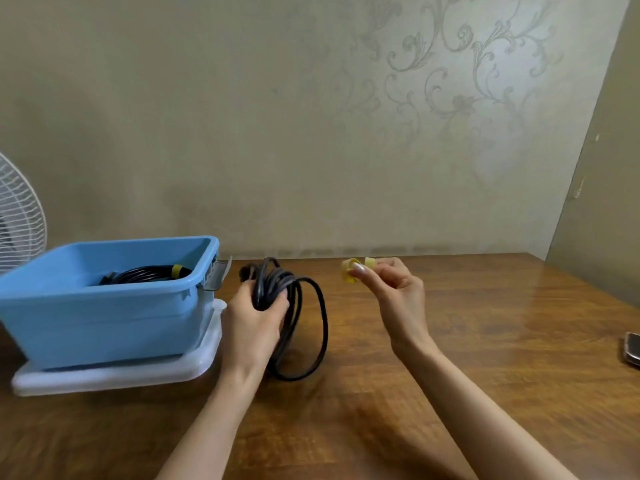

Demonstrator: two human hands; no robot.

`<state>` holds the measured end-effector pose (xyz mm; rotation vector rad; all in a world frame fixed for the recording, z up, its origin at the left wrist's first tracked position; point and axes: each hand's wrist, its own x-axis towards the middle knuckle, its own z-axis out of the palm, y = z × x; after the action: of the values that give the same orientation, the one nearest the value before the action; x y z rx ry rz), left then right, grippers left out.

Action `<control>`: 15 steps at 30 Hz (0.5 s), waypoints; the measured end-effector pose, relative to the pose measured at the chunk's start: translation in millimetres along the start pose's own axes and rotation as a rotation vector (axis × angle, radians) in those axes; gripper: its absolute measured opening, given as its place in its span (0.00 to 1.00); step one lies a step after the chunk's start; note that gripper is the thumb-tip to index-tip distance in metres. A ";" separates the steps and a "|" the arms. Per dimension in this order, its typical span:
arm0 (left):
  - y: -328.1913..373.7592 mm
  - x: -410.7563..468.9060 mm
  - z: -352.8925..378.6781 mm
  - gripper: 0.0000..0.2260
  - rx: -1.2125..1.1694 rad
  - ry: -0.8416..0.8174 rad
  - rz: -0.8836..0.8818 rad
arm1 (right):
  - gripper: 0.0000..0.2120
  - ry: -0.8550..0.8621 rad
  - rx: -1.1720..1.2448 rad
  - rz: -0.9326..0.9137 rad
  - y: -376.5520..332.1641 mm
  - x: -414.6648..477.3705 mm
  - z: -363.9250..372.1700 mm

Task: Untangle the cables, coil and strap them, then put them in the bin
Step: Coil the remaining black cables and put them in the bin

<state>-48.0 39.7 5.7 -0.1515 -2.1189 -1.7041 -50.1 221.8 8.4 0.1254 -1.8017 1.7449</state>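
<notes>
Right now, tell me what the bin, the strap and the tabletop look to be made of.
Bin: moulded plastic, matte blue, with smooth rounded rims. Strap in the right hand: probably fabric hook-and-loop tape, yellow, soft enough to curl; too blurred for certainty. Tabletop: wood or wood-look veneer, glossy brown, showing grain and reflections.

Fan (19, 216) and dark object (632, 348) edge-cropped
</notes>
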 end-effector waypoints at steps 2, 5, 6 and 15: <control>0.9 -5.3 1.9 0.03 0.210 -0.026 0.141 | 0.08 -0.186 0.137 -0.072 -23.8 -13.4 1.2; 4.2 -10.2 3.1 0.05 0.297 -0.148 0.187 | 0.09 -0.489 0.147 -0.009 -33.8 -27.2 10.4; 5.2 -12.0 3.0 0.05 0.267 -0.207 0.183 | 0.10 -0.573 0.103 0.019 -31.4 -29.6 13.7; 6.9 -2.7 -5.5 0.08 0.090 -0.610 0.095 | 0.09 -0.636 -0.138 -0.141 -31.9 -27.8 9.1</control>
<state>-41.9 36.6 11.9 -0.8231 -2.5484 -1.6424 -15.9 199.8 23.3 0.8068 -2.2759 1.5751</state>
